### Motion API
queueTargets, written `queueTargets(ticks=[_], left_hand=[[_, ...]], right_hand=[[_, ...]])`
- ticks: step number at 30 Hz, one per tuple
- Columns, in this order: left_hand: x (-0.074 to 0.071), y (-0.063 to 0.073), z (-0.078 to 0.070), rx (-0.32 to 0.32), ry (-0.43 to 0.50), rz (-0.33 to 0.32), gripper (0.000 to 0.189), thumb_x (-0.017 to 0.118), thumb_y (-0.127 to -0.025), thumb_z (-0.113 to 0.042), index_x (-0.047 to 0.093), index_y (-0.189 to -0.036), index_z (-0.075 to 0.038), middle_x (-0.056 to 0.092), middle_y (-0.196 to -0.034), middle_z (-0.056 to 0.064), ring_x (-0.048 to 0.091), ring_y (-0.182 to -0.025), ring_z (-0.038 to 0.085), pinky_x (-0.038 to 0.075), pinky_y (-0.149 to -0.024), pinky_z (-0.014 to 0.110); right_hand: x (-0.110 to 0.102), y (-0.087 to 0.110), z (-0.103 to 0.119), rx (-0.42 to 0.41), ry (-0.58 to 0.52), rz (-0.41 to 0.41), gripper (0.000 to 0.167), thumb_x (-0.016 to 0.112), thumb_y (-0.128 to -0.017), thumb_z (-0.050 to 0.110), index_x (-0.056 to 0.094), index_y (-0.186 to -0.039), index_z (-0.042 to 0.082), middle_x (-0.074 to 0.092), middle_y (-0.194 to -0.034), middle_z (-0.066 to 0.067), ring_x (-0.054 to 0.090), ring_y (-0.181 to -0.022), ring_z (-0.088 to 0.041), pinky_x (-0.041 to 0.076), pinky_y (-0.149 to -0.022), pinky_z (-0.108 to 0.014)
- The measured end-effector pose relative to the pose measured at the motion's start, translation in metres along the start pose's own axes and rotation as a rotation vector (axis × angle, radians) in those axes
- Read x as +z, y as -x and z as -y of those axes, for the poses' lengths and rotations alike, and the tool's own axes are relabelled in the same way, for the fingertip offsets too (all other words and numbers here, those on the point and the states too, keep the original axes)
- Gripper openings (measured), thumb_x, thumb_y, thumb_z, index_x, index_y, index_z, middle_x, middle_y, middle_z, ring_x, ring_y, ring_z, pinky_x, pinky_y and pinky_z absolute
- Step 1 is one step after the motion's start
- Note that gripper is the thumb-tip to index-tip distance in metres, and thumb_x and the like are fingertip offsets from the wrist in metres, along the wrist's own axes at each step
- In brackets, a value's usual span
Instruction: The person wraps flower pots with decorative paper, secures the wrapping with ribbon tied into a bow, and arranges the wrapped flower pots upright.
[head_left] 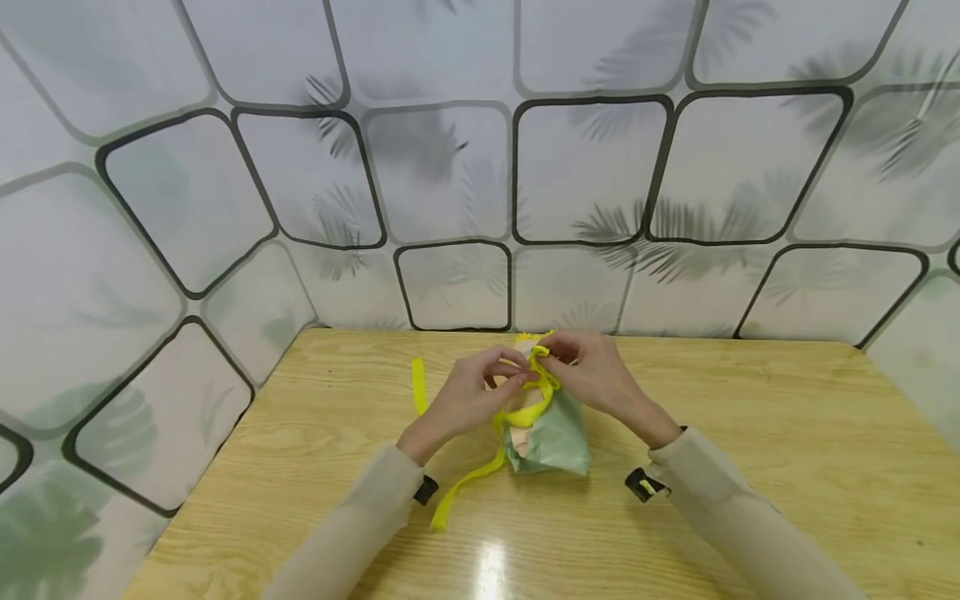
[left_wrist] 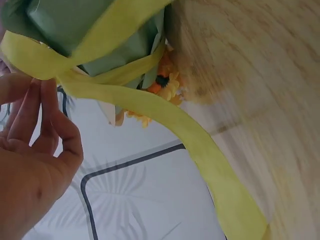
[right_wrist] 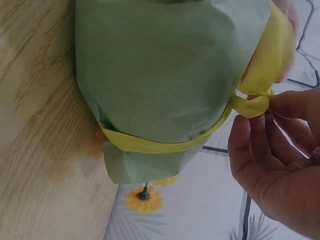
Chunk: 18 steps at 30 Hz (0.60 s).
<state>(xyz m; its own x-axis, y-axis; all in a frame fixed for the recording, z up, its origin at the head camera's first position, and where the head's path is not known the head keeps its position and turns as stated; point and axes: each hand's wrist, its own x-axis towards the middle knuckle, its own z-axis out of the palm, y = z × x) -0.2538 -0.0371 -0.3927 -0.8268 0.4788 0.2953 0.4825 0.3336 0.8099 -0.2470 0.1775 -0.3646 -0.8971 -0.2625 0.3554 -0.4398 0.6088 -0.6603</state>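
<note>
A small bouquet in pale green wrapping paper [head_left: 562, 442] lies on the table, its wrapped end toward me. Yellow ribbon [head_left: 527, 415] circles the wrapping and is gathered in loops on top. My left hand [head_left: 474, 392] pinches the ribbon between thumb and fingertips, from the left side. From the right, my right hand [head_left: 596, 375] pinches a loop of the same ribbon. Yellow-orange flowers [right_wrist: 144, 199] peek out of the far end in the right wrist view. One long ribbon tail [left_wrist: 200, 150] hangs down in the left wrist view. Fingers partly hide the knot area.
The wooden table [head_left: 720, 500] extends on both sides of the bouquet. A ribbon end [head_left: 450, 504] trails on it toward me, and another [head_left: 418, 383] sticks out at the left. A patterned curtain [head_left: 450, 183] stands behind the table's far edge.
</note>
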Motion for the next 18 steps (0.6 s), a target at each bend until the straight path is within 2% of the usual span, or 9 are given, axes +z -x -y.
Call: queueTargets(ticks=[3, 6, 9, 12, 16, 18], left_hand=[[0.004, -0.003, -0.001, -0.001, -0.004, -0.004, 0.016, 0.072, -0.098, -0.021, 0.062, -0.109, -0.017, 0.081, -0.100, 0.000, 0.072, -0.077, 0.014, 0.038, -0.051, 0.021], [0.006, -0.008, -0.001, -0.017, -0.035, -0.041, 0.024, 0.077, -0.094, -0.023, 0.059, -0.109, -0.016, 0.080, -0.092, -0.001, 0.066, -0.064, 0.011, 0.041, -0.050, 0.021], [0.008, -0.012, -0.001, -0.034, -0.075, -0.089, 0.024, 0.078, -0.093, -0.024, 0.063, -0.108, -0.015, 0.077, -0.086, -0.001, 0.065, -0.066, 0.008, 0.046, -0.054, 0.022], [0.009, -0.014, -0.001, -0.042, -0.140, -0.129, 0.018, 0.079, -0.091, -0.024, 0.069, -0.102, -0.013, 0.072, -0.090, 0.005, 0.063, -0.075, 0.011, 0.049, -0.062, 0.022], [0.010, -0.017, 0.000, -0.043, -0.180, -0.147, 0.013, 0.080, -0.089, -0.021, 0.071, -0.093, -0.013, 0.069, -0.097, 0.008, 0.065, -0.084, 0.015, 0.054, -0.072, 0.024], [0.011, -0.018, 0.000, -0.063, -0.162, -0.143, 0.013, 0.079, -0.089, -0.020, 0.068, -0.091, -0.014, 0.070, -0.095, 0.005, 0.068, -0.084, 0.015, 0.055, -0.072, 0.024]], right_hand=[[0.000, 0.000, 0.001, -0.005, 0.007, 0.002, 0.014, 0.069, -0.096, 0.012, 0.077, -0.106, 0.009, 0.078, -0.089, -0.004, 0.071, -0.079, -0.015, 0.058, -0.071, -0.034], [0.000, 0.000, 0.002, -0.007, 0.012, -0.006, 0.013, 0.070, -0.095, 0.013, 0.078, -0.105, 0.011, 0.078, -0.087, -0.003, 0.071, -0.078, -0.015, 0.055, -0.067, -0.030], [0.000, -0.001, 0.001, -0.012, 0.006, -0.012, 0.012, 0.070, -0.094, 0.012, 0.079, -0.103, 0.012, 0.078, -0.085, -0.002, 0.070, -0.077, -0.014, 0.052, -0.064, -0.026], [0.001, -0.001, 0.001, -0.013, -0.005, -0.012, 0.012, 0.071, -0.094, 0.011, 0.079, -0.102, 0.011, 0.077, -0.084, -0.002, 0.070, -0.075, -0.013, 0.052, -0.062, -0.025], [0.002, 0.000, 0.002, -0.016, -0.020, -0.003, 0.012, 0.070, -0.094, 0.010, 0.079, -0.102, 0.010, 0.077, -0.086, -0.003, 0.070, -0.076, -0.013, 0.054, -0.062, -0.023], [0.001, 0.000, 0.003, -0.015, -0.030, 0.006, 0.013, 0.070, -0.094, 0.010, 0.079, -0.103, 0.011, 0.078, -0.089, -0.004, 0.071, -0.079, -0.013, 0.057, -0.064, -0.024]])
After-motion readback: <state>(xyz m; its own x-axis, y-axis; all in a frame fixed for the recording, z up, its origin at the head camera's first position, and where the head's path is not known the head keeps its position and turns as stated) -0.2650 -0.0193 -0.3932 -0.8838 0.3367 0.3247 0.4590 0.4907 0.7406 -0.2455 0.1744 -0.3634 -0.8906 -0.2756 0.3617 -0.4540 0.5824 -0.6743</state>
